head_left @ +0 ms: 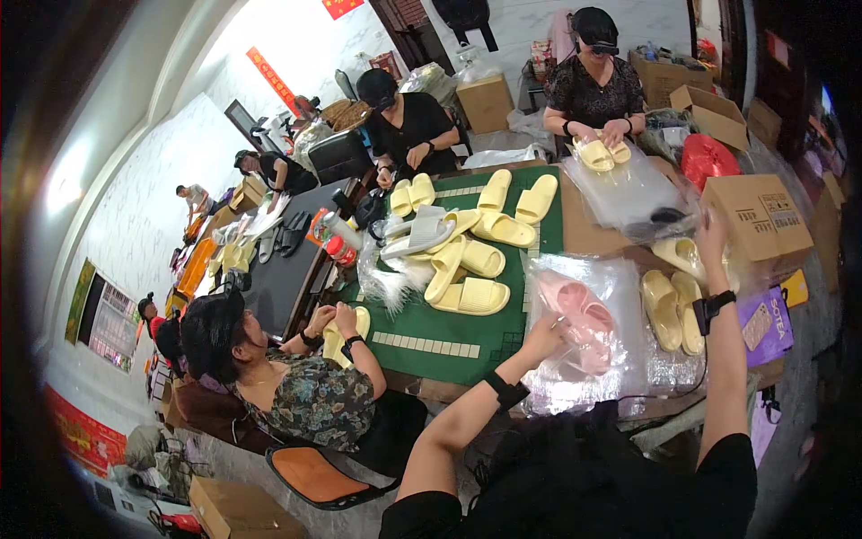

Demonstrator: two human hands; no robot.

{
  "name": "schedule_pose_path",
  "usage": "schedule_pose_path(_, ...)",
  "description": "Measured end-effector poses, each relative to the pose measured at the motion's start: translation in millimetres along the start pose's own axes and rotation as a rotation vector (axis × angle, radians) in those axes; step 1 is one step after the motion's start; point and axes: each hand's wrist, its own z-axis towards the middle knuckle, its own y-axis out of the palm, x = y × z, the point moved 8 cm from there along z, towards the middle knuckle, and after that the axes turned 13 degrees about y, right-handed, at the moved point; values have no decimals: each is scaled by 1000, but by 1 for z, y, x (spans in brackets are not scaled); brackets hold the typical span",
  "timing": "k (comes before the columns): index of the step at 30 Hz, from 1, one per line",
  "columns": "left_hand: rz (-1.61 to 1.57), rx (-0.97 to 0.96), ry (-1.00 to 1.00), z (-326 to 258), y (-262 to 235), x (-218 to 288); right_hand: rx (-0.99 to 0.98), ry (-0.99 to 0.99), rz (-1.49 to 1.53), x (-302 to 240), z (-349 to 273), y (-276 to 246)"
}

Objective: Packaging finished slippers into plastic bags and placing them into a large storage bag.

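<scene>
A pair of pink slippers [575,310] lies in a clear plastic bag [600,359] on the table before me. At the bag's left side is my left hand [544,338], its fingers closed on the plastic. My right hand [712,237] reaches far forward on the right, beside the left face of a cardboard box [759,216]. Its fingers are only partly visible, and I cannot make out whether they hold anything. Close to its left lies a yellow slipper [680,256]. Nearer me, a yellow pair [663,310] rests on clear plastic.
A pile of yellow slippers [471,256] with a grey slipper [422,232] covers part of the green table [422,337]. A co-worker [310,395] sits at my left; others work across the table. A red plastic bag [708,162] stands behind the box.
</scene>
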Motion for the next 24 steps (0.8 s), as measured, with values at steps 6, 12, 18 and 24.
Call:
schedule_pose_path(6,-24,-302,-23,52,20,60,-367,-616,-275,-174,-88,-10)
schedule_pose_path(12,-807,-229,-580,53,57,71,-384,-590,-251,-217,-210,8)
schedule_pose_path(18,-675,5,-789,35,64,33,-352,-669,-61,-200,-262,-11)
schedule_pose_path(24,-546,-9,-582,27,43,33,196,337,260,-2,-197,-91)
